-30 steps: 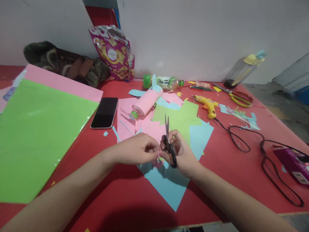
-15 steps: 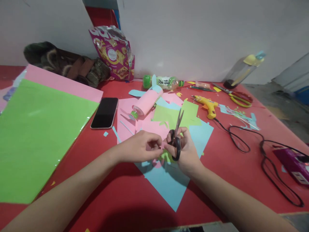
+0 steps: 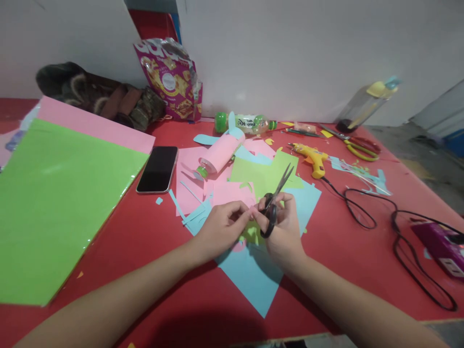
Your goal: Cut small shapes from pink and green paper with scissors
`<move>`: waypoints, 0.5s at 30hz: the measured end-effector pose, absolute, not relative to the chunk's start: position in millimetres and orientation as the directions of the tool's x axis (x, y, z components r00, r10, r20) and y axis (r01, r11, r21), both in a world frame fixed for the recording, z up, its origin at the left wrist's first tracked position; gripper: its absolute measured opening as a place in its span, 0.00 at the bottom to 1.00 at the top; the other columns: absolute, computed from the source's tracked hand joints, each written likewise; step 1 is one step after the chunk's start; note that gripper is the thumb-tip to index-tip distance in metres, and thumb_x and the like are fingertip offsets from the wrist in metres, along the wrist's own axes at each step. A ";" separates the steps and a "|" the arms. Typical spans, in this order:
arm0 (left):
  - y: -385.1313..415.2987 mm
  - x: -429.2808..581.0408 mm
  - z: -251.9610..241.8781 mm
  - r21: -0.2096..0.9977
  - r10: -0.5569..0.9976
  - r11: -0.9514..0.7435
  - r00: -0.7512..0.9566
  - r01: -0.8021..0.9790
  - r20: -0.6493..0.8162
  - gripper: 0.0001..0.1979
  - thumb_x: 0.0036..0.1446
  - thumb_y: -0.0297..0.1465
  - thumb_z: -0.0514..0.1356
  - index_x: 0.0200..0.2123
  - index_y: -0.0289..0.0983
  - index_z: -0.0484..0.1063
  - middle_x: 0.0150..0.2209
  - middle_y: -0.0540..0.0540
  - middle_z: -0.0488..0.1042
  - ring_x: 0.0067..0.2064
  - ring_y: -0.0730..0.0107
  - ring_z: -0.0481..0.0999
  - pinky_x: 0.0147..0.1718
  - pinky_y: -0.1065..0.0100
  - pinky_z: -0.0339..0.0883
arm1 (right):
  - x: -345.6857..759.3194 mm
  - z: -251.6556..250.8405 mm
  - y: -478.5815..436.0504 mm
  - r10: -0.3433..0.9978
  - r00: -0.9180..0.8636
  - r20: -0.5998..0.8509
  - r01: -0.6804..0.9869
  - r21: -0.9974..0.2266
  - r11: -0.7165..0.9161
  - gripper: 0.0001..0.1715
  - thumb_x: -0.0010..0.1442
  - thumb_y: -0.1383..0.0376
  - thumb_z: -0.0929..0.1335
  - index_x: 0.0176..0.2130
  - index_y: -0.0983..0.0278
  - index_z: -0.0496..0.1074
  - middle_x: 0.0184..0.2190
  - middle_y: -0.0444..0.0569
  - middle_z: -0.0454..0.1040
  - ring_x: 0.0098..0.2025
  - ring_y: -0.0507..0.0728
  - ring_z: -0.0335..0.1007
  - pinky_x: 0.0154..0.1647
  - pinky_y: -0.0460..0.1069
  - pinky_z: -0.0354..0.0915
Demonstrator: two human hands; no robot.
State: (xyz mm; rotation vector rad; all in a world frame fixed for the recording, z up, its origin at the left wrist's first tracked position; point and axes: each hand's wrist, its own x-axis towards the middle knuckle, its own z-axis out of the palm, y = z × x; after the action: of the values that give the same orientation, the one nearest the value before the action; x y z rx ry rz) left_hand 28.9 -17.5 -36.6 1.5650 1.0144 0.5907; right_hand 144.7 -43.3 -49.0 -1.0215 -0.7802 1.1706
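Note:
My right hand (image 3: 282, 227) is closed around black-handled scissors (image 3: 281, 186), their blades pointing up and away, slightly parted. Its thumb and fingertips meet those of my left hand (image 3: 226, 224) at a small pink paper piece (image 3: 251, 211), mostly hidden by the fingers. Below the hands lie a light blue sheet (image 3: 259, 285), green paper (image 3: 273, 174) and pink paper (image 3: 232, 193), with small offcuts among them. Just beyond rests a bottle wrapped in pink paper (image 3: 222, 153), with a green cap and light blue paper pieces attached.
At left are a phone (image 3: 158, 169) and large green sheets (image 3: 68, 193). A yellow glue gun (image 3: 311, 157) trails its black cord toward a purple power strip (image 3: 440, 246). Behind stand a snack bag (image 3: 172, 82), a lying green-capped bottle (image 3: 246, 123) and yellow-handled scissors (image 3: 358, 147).
Both hands have shifted slightly right, and the fingertips have come closer together on the pink piece. The scissors' blades now tilt further right. More light blue paper shows beside my left hand.

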 end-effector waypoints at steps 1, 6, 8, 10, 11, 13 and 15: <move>-16.5 28.1 -36.8 0.957 0.846 -0.011 0.513 0.289 -0.145 0.12 0.54 0.34 0.49 0.23 0.34 0.61 0.21 0.52 0.63 0.24 0.76 0.65 0.24 0.73 0.60 | 144.5 -48.6 -43.4 0.972 0.234 -0.024 -0.362 -0.930 0.065 0.22 0.42 0.73 0.70 0.29 0.59 0.53 0.25 0.37 0.61 0.27 0.47 0.60 0.29 0.45 0.58; -7.0 21.1 -34.5 0.954 0.786 -0.029 0.596 0.297 -0.162 0.12 0.54 0.35 0.49 0.23 0.34 0.62 0.20 0.52 0.64 0.22 0.77 0.66 0.23 0.74 0.60 | 145.2 -48.0 -42.9 0.979 0.199 -0.037 -0.367 -0.929 0.040 0.23 0.41 0.71 0.70 0.29 0.58 0.52 0.24 0.37 0.61 0.26 0.47 0.61 0.27 0.45 0.58; -2.2 17.0 -30.6 0.954 0.741 -0.045 0.650 0.297 -0.168 0.12 0.54 0.35 0.49 0.23 0.34 0.62 0.20 0.51 0.66 0.22 0.77 0.67 0.22 0.74 0.60 | 145.6 -48.5 -42.5 0.985 0.169 -0.040 -0.372 -0.928 0.026 0.23 0.41 0.71 0.70 0.29 0.58 0.51 0.24 0.37 0.62 0.26 0.48 0.61 0.27 0.45 0.59; 2.3 12.8 -25.2 0.928 0.703 -0.120 0.690 0.352 -0.171 0.12 0.53 0.33 0.50 0.22 0.33 0.63 0.19 0.51 0.66 0.22 0.78 0.66 0.22 0.76 0.58 | 145.7 -49.2 -42.0 0.990 0.136 -0.041 -0.388 -0.922 0.015 0.23 0.41 0.71 0.70 0.29 0.58 0.51 0.24 0.36 0.61 0.26 0.47 0.61 0.27 0.44 0.59; 4.2 10.9 -22.2 0.916 0.680 -0.154 0.713 0.370 -0.173 0.12 0.53 0.32 0.50 0.21 0.33 0.64 0.19 0.51 0.66 0.22 0.78 0.66 0.22 0.76 0.57 | 145.6 -49.5 -41.9 0.992 0.116 -0.045 -0.398 -0.917 0.006 0.23 0.41 0.71 0.70 0.29 0.58 0.52 0.23 0.36 0.61 0.26 0.47 0.61 0.27 0.44 0.59; 7.0 7.7 -16.9 0.891 0.606 -0.230 0.774 0.392 -0.184 0.11 0.52 0.30 0.49 0.22 0.32 0.66 0.21 0.50 0.69 0.23 0.77 0.66 0.23 0.76 0.57 | 145.5 -49.7 -41.8 0.996 0.071 -0.059 -0.408 -0.913 -0.025 0.23 0.40 0.71 0.70 0.29 0.58 0.52 0.23 0.36 0.61 0.26 0.47 0.61 0.26 0.44 0.59; 8.9 5.5 -13.3 0.854 0.556 -0.313 0.809 0.416 -0.190 0.12 0.51 0.28 0.49 0.21 0.32 0.68 0.21 0.49 0.71 0.24 0.77 0.65 0.23 0.76 0.56 | 145.5 -49.3 -42.1 0.997 0.019 -0.076 -0.402 -0.914 -0.062 0.24 0.39 0.72 0.70 0.29 0.58 0.52 0.23 0.36 0.60 0.25 0.47 0.59 0.24 0.44 0.58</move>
State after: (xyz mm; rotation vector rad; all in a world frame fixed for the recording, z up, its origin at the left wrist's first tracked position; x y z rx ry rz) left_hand 5.5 8.9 -13.3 1.9494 0.7265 0.1680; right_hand 145.5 -42.1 -49.3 -0.9637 -0.8421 1.4021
